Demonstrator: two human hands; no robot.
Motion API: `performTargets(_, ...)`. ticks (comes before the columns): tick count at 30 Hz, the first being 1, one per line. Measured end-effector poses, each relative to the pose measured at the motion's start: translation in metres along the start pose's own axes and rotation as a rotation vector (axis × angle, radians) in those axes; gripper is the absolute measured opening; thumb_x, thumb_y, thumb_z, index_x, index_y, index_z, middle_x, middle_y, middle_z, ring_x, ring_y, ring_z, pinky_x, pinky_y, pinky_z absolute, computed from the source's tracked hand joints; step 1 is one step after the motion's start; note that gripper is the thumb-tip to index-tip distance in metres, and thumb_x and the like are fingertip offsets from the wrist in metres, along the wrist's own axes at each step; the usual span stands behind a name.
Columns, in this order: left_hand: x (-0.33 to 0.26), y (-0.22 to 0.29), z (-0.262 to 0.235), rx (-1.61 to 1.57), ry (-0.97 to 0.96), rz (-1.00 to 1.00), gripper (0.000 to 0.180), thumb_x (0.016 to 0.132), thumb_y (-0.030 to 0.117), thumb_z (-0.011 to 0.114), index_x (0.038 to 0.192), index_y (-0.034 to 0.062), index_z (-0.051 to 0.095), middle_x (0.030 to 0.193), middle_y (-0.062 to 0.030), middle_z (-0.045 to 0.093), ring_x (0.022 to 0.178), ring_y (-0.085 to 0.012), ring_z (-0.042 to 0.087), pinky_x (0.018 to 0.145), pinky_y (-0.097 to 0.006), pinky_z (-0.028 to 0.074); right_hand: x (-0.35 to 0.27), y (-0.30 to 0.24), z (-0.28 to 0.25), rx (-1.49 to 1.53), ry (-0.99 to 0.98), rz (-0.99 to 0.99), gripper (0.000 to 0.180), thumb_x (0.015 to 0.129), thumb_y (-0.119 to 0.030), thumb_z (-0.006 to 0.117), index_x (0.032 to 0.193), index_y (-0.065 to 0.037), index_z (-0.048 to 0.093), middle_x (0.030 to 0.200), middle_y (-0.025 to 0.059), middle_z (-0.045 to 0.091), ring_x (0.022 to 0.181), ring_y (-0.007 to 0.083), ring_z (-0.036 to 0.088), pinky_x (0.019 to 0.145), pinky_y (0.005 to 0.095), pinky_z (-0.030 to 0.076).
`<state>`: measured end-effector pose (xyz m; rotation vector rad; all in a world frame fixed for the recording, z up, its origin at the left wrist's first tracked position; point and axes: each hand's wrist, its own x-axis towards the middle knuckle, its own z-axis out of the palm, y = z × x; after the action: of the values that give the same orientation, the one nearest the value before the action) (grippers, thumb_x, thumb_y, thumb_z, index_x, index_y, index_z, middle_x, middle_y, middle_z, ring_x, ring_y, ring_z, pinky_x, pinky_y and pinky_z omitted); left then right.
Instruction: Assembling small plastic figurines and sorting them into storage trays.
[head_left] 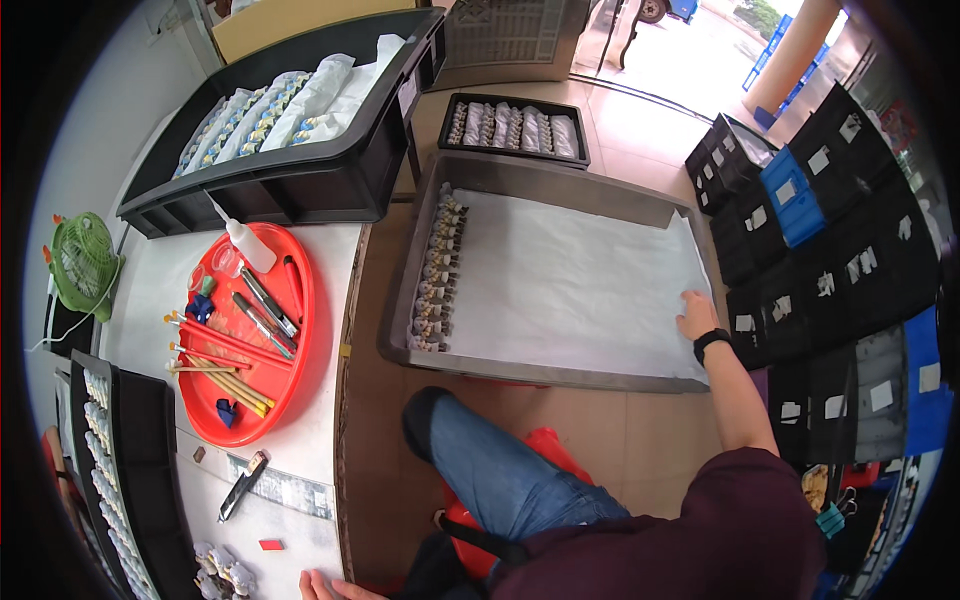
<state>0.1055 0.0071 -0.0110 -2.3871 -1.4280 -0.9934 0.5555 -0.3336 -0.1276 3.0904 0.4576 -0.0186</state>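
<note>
White paper sheet point(580, 270) lying flat in a grey plastic tray point(540, 374), beside a row of small figurines point(438, 270) along the left wall. Right hand point(693, 315) at the paper's right edge, fingers loosely bent; cannot tell whether pinching it. Left hand point(330, 588) by the white surface point(315, 460), mostly cut off, grip impossible to tell. Farther up that surface, round red tray point(308, 300) with paintbrushes point(235, 343).

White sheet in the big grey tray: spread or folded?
Spread: the white sheet covers most of the floor of the grey tray, with the right hand at its right edge.
</note>
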Motion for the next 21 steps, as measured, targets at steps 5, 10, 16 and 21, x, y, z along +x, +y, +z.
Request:
performTargets(5, -0.001, -0.002, -0.002, 0.005, -0.019, 0.024, 0.018, 0.082, 0.014, 0.052, 0.093, 0.0012, 0.059, 0.096, -0.0169, 0.057, 0.088, -0.0325, 0.053, 0.076, -0.041, 0.041, 0.002, 0.001, -0.012, -0.436, 0.538, 0.282, 0.053, 0.067, -0.006, 0.058, 0.116, -0.007, 0.036, 0.09, 0.0159, 0.055, 0.088, 0.0329, 0.054, 0.072, 0.0445, 0.042)
performTargets(10, 0.0, 0.0, -0.003, 0.028, -0.009, 0.038, 0.018, 0.081, 0.013, 0.051, 0.094, 0.002, 0.059, 0.096, -0.0161, 0.057, 0.088, -0.0324, 0.053, 0.076, -0.041, 0.041, 0.017, 0.058, -0.004, 0.093, 0.164, 0.617, 0.028, 0.07, -0.01, 0.057, 0.097, -0.006, 0.054, 0.091, 0.0156, 0.059, 0.085, 0.0337, 0.057, 0.071, 0.0405, 0.046)
performTargets(16, -0.001, 0.002, -0.002, 0.037, -0.008, 0.028, 0.018, 0.081, 0.012, 0.051, 0.094, 0.0019, 0.059, 0.096, -0.016, 0.057, 0.088, -0.0324, 0.053, 0.077, -0.041, 0.041, 0.011, 0.034, -0.026, 0.054, 0.047, 0.667, 0.024, 0.071, -0.019, 0.057, 0.089, -0.003, 0.059, 0.098, 0.0203, 0.057, 0.091, 0.0327, 0.055, 0.077, 0.0381, 0.045)
performTargets(21, 0.001, 0.001, -0.005, -0.003, -0.002, 0.035, 0.016, 0.08, 0.008, 0.051, 0.092, 0.0004, 0.059, 0.095, -0.0164, 0.057, 0.087, -0.0322, 0.053, 0.076, -0.041, 0.041, 0.031, 0.011, -0.034, 0.182, -0.158, 0.237, 0.041, 0.073, -0.03, 0.057, 0.092, 0.006, 0.055, 0.101, 0.0253, 0.053, 0.098, 0.0363, 0.05, 0.082, 0.0371, 0.041)
